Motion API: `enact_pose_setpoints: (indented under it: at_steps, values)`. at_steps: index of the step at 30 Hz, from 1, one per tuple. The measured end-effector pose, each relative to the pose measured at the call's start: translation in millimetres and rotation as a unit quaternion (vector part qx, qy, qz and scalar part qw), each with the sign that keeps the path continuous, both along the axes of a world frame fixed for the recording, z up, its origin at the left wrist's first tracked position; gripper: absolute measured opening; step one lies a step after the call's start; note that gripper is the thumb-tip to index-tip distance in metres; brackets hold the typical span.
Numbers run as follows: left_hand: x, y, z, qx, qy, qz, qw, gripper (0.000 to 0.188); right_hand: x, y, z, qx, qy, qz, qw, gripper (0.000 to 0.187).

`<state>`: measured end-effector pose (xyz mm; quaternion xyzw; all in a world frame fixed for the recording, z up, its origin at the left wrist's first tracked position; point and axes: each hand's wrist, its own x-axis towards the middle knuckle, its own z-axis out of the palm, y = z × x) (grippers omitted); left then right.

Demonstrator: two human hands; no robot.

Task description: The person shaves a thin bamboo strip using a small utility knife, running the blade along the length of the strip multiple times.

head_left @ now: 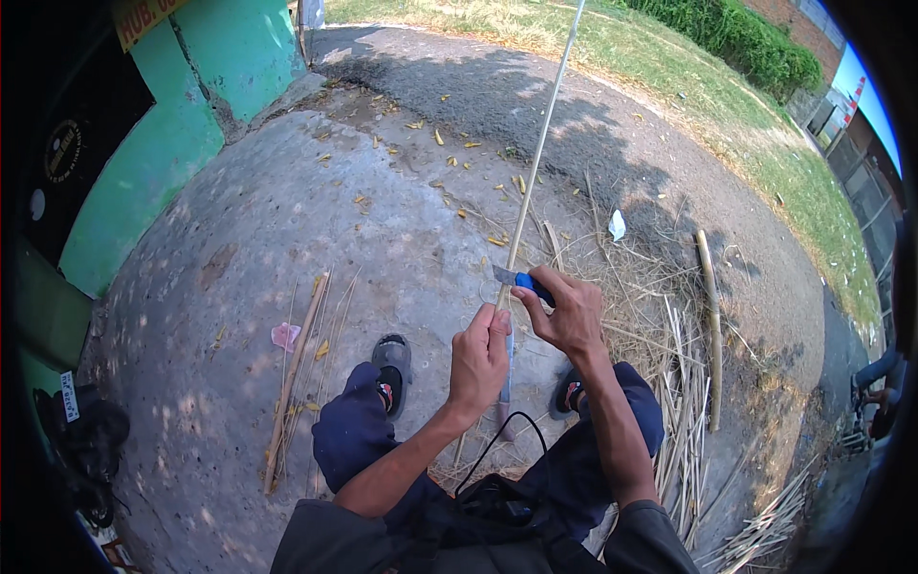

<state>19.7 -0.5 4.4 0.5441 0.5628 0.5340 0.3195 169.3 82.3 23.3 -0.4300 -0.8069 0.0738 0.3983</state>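
The left hand point(478, 360) is pinching a stick point(535, 165), the right hand point(574, 318) is gripping a blue-handled knife point(528, 284), and a yellow sign point(143, 19) is showing red letters.

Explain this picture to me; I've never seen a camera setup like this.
There is no machine here: these are a person's two bare hands. The one picture comes from a wide fisheye camera worn on the head and looking down, so straight edges bend toward the rim.

The left hand grips a long pale stick. The right hand holds a blue-handled knife, its blade at the stick.

On the ground lie thin cut strips and a thicker pole to the right, and a brown stick to the left.
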Motion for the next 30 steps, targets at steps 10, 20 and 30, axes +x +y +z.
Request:
enact_pose_setpoints:
  at_steps: [10, 20, 30]
  values:
    - [-8.2, -20.5, -22.9, -0.020, -0.006, -0.074, 0.997, 0.034, 104.6, 59.2, 11.7, -0.102, 0.213, -0.162, 0.958, 0.051]
    - [-7.1, -5.1, -21.7, -0.098, -0.204, -0.152, 0.962, 0.039, 22.1, -2.9, -1.6, -0.080, 0.013, 0.072, 0.994, 0.030]
    - [-2.6, -7.2, -12.3, -0.103, -0.180, -0.117, 0.971, 0.040, 24.9, -6.6, -0.7, -0.087, -0.003, 0.095, 0.992, 0.033]
